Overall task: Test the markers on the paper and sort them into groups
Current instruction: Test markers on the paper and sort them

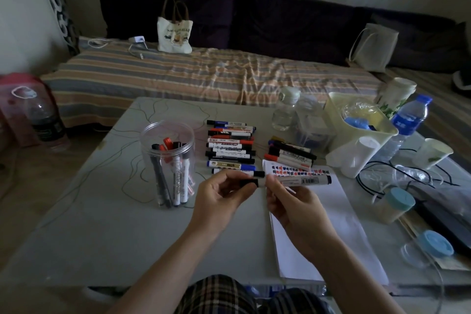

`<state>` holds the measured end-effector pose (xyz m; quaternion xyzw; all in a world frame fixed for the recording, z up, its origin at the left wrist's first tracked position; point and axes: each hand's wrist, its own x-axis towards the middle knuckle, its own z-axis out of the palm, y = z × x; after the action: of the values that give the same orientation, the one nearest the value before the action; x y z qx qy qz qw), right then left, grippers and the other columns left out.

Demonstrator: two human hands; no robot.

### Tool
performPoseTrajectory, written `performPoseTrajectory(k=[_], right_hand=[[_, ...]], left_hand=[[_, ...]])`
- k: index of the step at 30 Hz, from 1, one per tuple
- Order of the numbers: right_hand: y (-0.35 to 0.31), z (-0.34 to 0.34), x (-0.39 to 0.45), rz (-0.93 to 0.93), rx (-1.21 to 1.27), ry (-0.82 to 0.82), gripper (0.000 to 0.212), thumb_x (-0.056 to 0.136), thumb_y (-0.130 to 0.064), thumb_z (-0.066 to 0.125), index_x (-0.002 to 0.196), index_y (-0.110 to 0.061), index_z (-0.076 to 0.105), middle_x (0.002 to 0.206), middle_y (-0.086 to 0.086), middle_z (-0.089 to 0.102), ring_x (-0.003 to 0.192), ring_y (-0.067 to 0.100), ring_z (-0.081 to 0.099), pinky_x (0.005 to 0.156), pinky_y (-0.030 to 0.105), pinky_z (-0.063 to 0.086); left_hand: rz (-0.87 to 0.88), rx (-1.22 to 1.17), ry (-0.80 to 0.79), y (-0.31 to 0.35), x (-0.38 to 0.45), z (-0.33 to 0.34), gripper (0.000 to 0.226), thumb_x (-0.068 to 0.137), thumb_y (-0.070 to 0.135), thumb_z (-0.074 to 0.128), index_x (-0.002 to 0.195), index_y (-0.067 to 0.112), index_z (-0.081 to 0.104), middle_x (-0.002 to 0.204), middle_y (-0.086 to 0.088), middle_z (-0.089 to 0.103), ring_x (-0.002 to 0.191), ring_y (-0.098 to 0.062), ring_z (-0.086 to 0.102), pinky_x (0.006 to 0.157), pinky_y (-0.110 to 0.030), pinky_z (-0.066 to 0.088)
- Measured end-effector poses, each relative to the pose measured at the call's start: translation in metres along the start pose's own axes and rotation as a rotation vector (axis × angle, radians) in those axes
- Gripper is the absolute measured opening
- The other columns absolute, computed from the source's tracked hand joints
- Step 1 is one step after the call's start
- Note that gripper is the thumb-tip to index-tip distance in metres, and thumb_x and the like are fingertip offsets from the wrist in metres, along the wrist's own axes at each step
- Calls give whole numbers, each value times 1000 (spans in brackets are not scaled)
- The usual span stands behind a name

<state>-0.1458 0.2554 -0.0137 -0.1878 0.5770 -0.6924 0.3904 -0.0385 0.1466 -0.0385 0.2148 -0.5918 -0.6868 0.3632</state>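
My right hand (285, 196) pinches the marker (303, 180) by its barrel, thumb and fingers curled round the cap end; barrel lies level over the far end of the paper (328, 214), dark tail pointing at the table's (96, 232) right edge. My left hand (219, 192) pinches the black cap (248, 183), fingers curled on it. Cap and barrel meet between my hands; can't tell if the cap is seated or just off.

Step in hand, my read: uncapping for a test stroke, or recapping after one. Either way:
- Pull or push straight along the barrel axis, no twisting sideways, so the tip doesn't smear my fingers.
- Keep the cap in my left hand, don't set it down; it could roll into the row.
- Test on bare white below the red, blue and black scribbles at the paper's far end, so the new stroke reads on its own.
- If recapping, press until it seats, else it dries.

Sorting targets: long row of markers (230, 146) at table centre, smaller pile (290, 154) just beyond the paper's far end, untested ones in the clear jar (167, 160) toward the left edge. Which group means what, I can't tell from here; match by how the stroke turns out.

Risk: cables (397, 176) and cups crowd the right edge, so keep my elbow in.
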Motion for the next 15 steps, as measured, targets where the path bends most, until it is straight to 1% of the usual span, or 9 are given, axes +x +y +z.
performPoseTrajectory(k=[2, 3, 5, 6, 9, 11, 12, 15], right_hand=[[-1, -5, -3, 50, 62, -18, 39, 66, -39, 80, 85, -7, 68, 70, 4, 58, 62, 12, 53, 59, 22, 49], [-1, -10, -4, 73, 122, 3, 39, 67, -41, 80, 85, -8, 67, 69, 5, 58, 60, 12, 53, 56, 21, 49], [-1, -18, -6, 100, 219, 67, 31, 75, -39, 77, 82, -10, 68, 68, 5, 59, 58, 12, 54, 53, 21, 49], [0, -21, -7, 100, 219, 77, 28, 78, -36, 75, 82, -9, 69, 69, 6, 59, 59, 12, 55, 53, 21, 50], [4, -18, -9, 64, 120, 17, 27, 77, -27, 73, 91, -3, 72, 76, 10, 65, 65, 14, 61, 61, 22, 54], [1, -10, -12, 6, 31, -15, 25, 76, -24, 74, 93, -6, 74, 85, 12, 71, 73, 16, 66, 70, 26, 57], [-1, -5, -13, -30, -13, -30, 25, 74, -24, 76, 93, -7, 74, 89, 13, 73, 77, 18, 67, 73, 27, 57], [-9, 14, -16, -124, -153, -71, 26, 70, -26, 78, 92, -12, 75, 90, 13, 75, 81, 21, 71, 71, 23, 57]], left_hand=[[-12, -39, 10, -1, -1, -5, 20, 78, -1, 74, 92, 14, 71, 92, -1, 75, 90, -12, 71, 74, -15, 52], [-21, -60, 25, -1, 0, -8, 22, 78, -3, 73, 94, 12, 70, 94, -2, 75, 91, -12, 71, 75, -15, 52], [-39, -95, 79, 0, 3, -13, 27, 77, -5, 73, 98, 11, 67, 95, -3, 76, 92, -13, 71, 76, -16, 53], [-42, -116, 109, 1, 4, -14, 29, 78, -5, 73, 100, 12, 65, 95, -3, 76, 92, -13, 71, 76, -18, 54], [-21, -237, 187, 9, 6, -12, 25, 81, -5, 70, 100, 11, 66, 95, -7, 75, 91, -18, 72, 77, -23, 56], [28, -279, 254, 18, 6, -10, 23, 83, -4, 68, 98, 14, 68, 95, -7, 75, 90, -19, 72, 75, -22, 56], [63, -260, 298, 23, 5, -10, 23, 83, -2, 69, 96, 17, 69, 94, -6, 76, 90, -18, 72, 74, -22, 56], [165, -197, 429, 41, 2, -16, 21, 82, 4, 73, 91, 23, 73, 92, -1, 76, 87, -16, 73, 68, -19, 56]])
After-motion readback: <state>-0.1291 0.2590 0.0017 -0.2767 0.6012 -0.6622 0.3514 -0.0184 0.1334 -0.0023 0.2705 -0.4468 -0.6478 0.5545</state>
